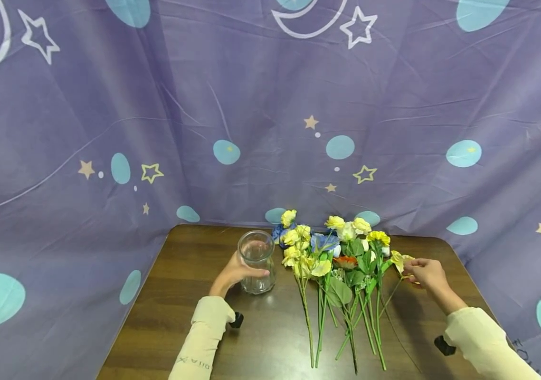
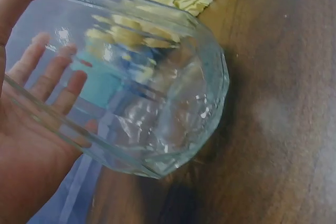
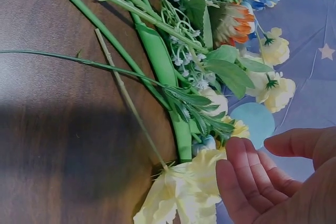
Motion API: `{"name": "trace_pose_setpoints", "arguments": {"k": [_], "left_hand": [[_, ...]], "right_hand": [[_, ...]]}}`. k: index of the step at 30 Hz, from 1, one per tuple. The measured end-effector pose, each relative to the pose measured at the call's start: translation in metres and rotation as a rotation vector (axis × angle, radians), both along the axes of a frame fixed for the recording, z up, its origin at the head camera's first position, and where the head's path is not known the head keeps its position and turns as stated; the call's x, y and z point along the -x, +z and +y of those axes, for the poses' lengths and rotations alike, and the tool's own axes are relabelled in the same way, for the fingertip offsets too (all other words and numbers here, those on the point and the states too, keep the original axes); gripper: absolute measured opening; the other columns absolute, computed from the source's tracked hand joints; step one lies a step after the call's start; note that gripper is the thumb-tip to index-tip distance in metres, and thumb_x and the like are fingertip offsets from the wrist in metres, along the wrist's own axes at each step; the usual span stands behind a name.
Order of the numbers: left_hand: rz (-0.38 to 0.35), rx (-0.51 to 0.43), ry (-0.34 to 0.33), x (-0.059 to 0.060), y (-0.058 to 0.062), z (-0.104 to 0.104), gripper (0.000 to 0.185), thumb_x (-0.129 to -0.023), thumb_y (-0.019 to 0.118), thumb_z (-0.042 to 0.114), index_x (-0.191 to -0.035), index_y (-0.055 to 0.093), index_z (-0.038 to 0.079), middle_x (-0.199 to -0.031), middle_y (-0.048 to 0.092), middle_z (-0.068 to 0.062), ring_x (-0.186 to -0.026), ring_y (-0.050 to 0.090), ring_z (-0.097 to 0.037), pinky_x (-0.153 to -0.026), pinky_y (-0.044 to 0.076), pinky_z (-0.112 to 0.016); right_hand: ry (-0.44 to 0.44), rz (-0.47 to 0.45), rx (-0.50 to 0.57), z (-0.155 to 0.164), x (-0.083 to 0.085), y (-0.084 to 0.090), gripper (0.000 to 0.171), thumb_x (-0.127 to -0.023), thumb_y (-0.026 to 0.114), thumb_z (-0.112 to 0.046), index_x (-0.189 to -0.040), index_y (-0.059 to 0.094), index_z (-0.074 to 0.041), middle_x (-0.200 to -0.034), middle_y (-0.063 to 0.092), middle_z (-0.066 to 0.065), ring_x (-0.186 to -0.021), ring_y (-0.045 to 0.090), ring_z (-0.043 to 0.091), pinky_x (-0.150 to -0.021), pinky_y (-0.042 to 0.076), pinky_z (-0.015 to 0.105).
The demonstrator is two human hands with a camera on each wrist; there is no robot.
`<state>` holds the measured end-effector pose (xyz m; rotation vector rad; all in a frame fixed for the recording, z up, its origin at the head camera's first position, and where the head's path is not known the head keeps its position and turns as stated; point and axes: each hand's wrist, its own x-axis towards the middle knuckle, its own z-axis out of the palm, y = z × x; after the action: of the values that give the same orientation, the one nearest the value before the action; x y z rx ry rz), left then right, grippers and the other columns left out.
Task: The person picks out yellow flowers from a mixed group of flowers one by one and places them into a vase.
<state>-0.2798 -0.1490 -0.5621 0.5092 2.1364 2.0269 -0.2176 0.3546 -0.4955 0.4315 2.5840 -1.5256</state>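
An empty clear glass vase (image 1: 256,261) stands upright on the dark wooden table (image 1: 175,322). My left hand (image 1: 240,271) grips it from the left, thumb across the front. In the left wrist view the fingers (image 2: 50,77) show through the glass of the vase (image 2: 163,98). A bunch of artificial flowers (image 1: 334,253) lies to the right of the vase, stems toward me. My right hand (image 1: 413,267) is at the rightmost yellow flower (image 1: 397,259). In the right wrist view that hand (image 3: 247,156) has relaxed fingers beside the yellow bloom (image 3: 184,195), thumb apart, gripping nothing.
A purple cloth (image 1: 251,116) with stars and blue dots hangs behind and around the table. The green stems (image 1: 346,327) fan out toward the near edge. Bare wood lies in front of the vase and left of it.
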Motion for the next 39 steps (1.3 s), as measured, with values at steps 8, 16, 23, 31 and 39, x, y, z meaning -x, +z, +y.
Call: {"name": "trace_pose_setpoints", "arguments": {"k": [8, 16, 23, 31, 39], "left_hand": [[-0.081, 0.098, -0.055, 0.006, -0.008, -0.009, 0.092, -0.07, 0.091, 0.001, -0.149, 0.043, 0.004, -0.149, 0.052, -0.021, -0.138, 0.049, -0.04, -0.12, 0.035, -0.054], [-0.136, 0.175, -0.142, 0.013, -0.012, -0.017, 0.089, -0.076, 0.088, 0.006, -0.151, 0.042, 0.008, -0.156, 0.045, -0.017, -0.145, 0.04, -0.038, -0.122, 0.03, -0.056], [-0.154, 0.147, -0.143, 0.014, -0.015, -0.016, 0.092, -0.075, 0.088, 0.005, -0.153, 0.038, 0.007, -0.156, 0.044, -0.019, -0.143, 0.041, -0.041, -0.121, 0.031, -0.057], [-0.178, 0.111, -0.118, 0.013, -0.021, -0.017, 0.093, -0.072, 0.09, 0.004, -0.151, 0.041, 0.009, -0.155, 0.045, -0.017, -0.141, 0.044, -0.037, -0.118, 0.037, -0.054], [-0.197, 0.092, -0.124, 0.011, -0.025, -0.021, 0.097, -0.072, 0.089, 0.003, -0.153, 0.038, 0.012, -0.158, 0.043, -0.014, -0.146, 0.037, -0.037, -0.123, 0.027, -0.057]], "right_hand": [[-0.044, -0.094, -0.012, 0.005, -0.004, -0.006, 0.026, -0.094, 0.056, -0.013, -0.102, 0.065, 0.011, -0.067, 0.071, -0.004, -0.06, 0.067, 0.008, -0.057, 0.057, 0.029], [-0.067, -0.202, 0.119, 0.009, -0.005, -0.021, 0.018, -0.092, 0.058, -0.009, -0.096, 0.062, 0.008, -0.066, 0.072, 0.0, -0.062, 0.071, 0.016, -0.064, 0.06, 0.037], [-0.055, -0.246, 0.19, 0.009, -0.007, -0.031, 0.015, -0.093, 0.058, -0.011, -0.094, 0.06, 0.004, -0.07, 0.073, 0.0, -0.065, 0.071, 0.015, -0.067, 0.06, 0.037], [-0.069, -0.269, 0.167, 0.005, -0.009, -0.04, 0.019, -0.091, 0.061, -0.011, -0.092, 0.065, 0.008, -0.068, 0.074, 0.0, -0.062, 0.07, 0.014, -0.064, 0.059, 0.035], [-0.063, -0.295, 0.192, 0.002, -0.009, -0.046, 0.018, -0.092, 0.061, -0.01, -0.091, 0.066, 0.008, -0.069, 0.074, 0.003, -0.062, 0.071, 0.015, -0.064, 0.06, 0.034]]}}
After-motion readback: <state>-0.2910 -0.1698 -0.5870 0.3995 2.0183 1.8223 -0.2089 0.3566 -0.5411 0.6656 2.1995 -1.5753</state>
